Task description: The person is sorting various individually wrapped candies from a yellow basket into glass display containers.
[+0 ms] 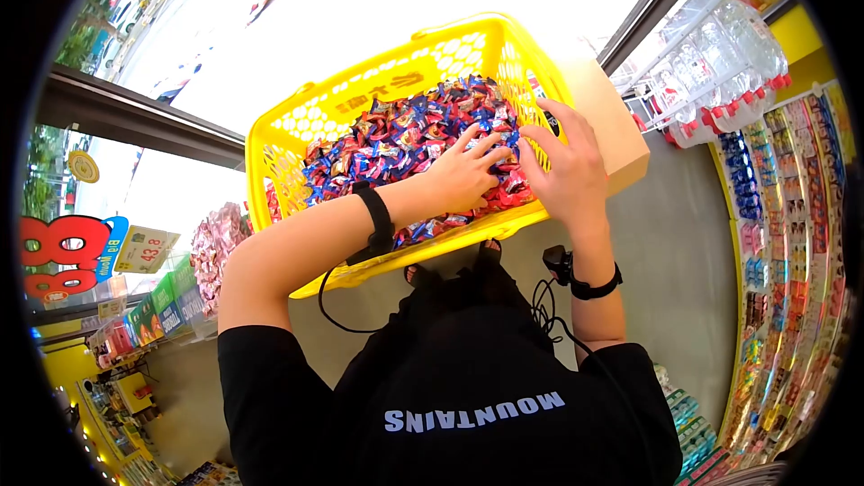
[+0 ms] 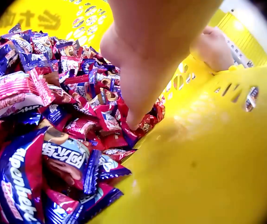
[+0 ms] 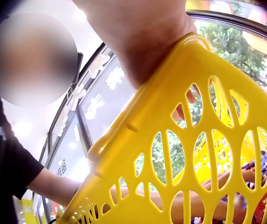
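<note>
A yellow perforated basket [image 1: 430, 247] is filled with small red and blue wrapped candies [image 1: 387, 139]. The left hand [image 1: 463, 175] lies on them near the basket's near side, fingers spread. In the left wrist view, that hand [image 2: 140, 65] reaches down at the edge of the candies [image 2: 65, 158], beside the yellow wall [image 2: 194, 158]; its fingertips are partly hidden. At the right end of the basket, the right hand [image 1: 571, 166] is hooked over the rim. Through the wall's holes, the right wrist view shows some fingertips of this hand [image 3: 145, 37] inside the basket [image 3: 173, 77].
A cardboard box [image 1: 630, 148] is beside the basket's right end. Large clear bottles [image 1: 720, 63] hang in a rack at upper right, above a tall stocked shelf [image 1: 783, 216]. Pink packets [image 1: 216, 252] and a price sign [image 1: 146, 249] are at left. Bright windows lie beyond the basket.
</note>
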Available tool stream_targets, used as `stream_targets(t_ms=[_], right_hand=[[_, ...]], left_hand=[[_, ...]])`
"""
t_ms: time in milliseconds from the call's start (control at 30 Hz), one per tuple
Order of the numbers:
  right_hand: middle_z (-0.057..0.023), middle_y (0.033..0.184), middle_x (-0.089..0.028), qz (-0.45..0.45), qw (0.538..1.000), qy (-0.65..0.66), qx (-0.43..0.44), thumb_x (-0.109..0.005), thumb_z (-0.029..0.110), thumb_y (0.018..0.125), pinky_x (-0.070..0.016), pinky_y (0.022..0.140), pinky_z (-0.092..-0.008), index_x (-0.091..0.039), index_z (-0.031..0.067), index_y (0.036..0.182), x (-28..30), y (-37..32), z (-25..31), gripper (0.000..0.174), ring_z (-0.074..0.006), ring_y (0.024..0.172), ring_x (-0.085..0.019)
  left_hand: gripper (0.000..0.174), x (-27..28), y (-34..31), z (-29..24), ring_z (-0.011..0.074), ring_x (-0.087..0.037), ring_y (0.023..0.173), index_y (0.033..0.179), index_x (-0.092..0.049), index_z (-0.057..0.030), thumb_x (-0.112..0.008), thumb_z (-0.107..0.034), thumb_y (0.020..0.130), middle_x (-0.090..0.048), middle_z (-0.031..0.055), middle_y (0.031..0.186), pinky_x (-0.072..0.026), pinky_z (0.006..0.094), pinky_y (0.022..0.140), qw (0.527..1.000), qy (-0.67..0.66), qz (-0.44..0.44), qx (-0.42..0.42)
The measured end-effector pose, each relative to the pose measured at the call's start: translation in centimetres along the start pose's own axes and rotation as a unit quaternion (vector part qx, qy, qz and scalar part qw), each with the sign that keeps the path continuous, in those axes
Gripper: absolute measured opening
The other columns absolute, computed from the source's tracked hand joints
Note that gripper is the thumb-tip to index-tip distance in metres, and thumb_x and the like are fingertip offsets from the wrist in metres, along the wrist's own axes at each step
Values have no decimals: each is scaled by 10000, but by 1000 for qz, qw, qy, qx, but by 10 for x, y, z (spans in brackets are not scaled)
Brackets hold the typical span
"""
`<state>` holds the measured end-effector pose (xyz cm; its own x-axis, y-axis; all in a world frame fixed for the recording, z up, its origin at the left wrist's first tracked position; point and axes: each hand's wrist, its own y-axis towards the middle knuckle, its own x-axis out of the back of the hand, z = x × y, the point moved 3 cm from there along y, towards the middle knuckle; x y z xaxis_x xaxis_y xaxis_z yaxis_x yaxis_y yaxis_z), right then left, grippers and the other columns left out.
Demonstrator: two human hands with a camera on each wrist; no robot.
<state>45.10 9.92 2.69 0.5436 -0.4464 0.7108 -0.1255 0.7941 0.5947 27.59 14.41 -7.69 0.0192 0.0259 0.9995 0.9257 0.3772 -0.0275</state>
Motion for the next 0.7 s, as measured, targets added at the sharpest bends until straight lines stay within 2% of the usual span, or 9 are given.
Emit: stream_targets(t_ms=[33,133,167,267,367,467,633,700], right_hand=[[-134,1330,-673,-1,1000,2,0,-801,146,874,-511,1084,-482,-780,75,1039,0,0,0,180,-356,1261,-638],[-136,1330,-673,4,1000,-2,8,-797,141,871,-506,1091,-479,-781,74,1038,1,1,1,181,-351,1263,-638],[-136,1331,-673,4,1000,1,7,-797,140,871,-505,1092,-479,-781,74,1040,1,1,1,182,-349,1263,-638],[-135,1331,-673,5,1000,5,7,-795,138,870,-503,1095,-476,-780,73,1043,0,1,0,186,-346,1264,-638],[-134,1329,-673,6,1000,7,7,-794,136,872,-505,1092,-474,-779,73,1046,1,1,0,185,-345,1262,-640],[-132,1326,-674,5,1000,7,7,-793,134,875,-508,1088,-470,-776,75,1041,1,1,1,176,-343,1260,-642],[-130,1319,-677,1,1000,4,6,-795,130,876,-514,1079,-465,-771,78,1027,2,0,3,162,-339,1250,-647],[-130,1316,-678,-1,1000,2,7,-797,129,873,-515,1076,-464,-771,77,1025,3,1,3,163,-339,1245,-648]], left_hand=[[326,-2,2,1,374,-314,1595,990,-816,-213,-820,-508,848,-512,157,1567,-177,672,1303,1000,10,-15,-2],[328,-5,2,1,372,-314,1592,987,-815,-221,-827,-512,836,-516,151,1561,-176,674,1302,998,-43,-8,33],[282,-8,1,1,371,-317,1588,939,-816,-218,-847,-460,798,-529,144,1549,-172,672,1305,997,-61,-34,42],[222,-5,4,0,365,-326,1583,891,-833,-226,-861,-393,746,-541,135,1541,-169,668,1309,996,-68,-12,60],[182,-3,1,7,361,-351,1568,861,-847,-233,-859,-350,722,-570,114,1516,-179,659,1311,999,-30,-2,36],[194,12,-4,18,353,-375,1553,880,-859,-238,-865,-353,724,-593,93,1497,-188,651,1312,998,-13,46,38],[213,49,-21,37,344,-412,1518,849,-832,-174,-872,-373,785,-621,90,1433,-233,630,1301,998,7,0,67],[226,67,-25,40,348,-426,1501,849,-822,-169,-876,-381,790,-625,91,1414,-251,620,1296,996,-12,9,91]])
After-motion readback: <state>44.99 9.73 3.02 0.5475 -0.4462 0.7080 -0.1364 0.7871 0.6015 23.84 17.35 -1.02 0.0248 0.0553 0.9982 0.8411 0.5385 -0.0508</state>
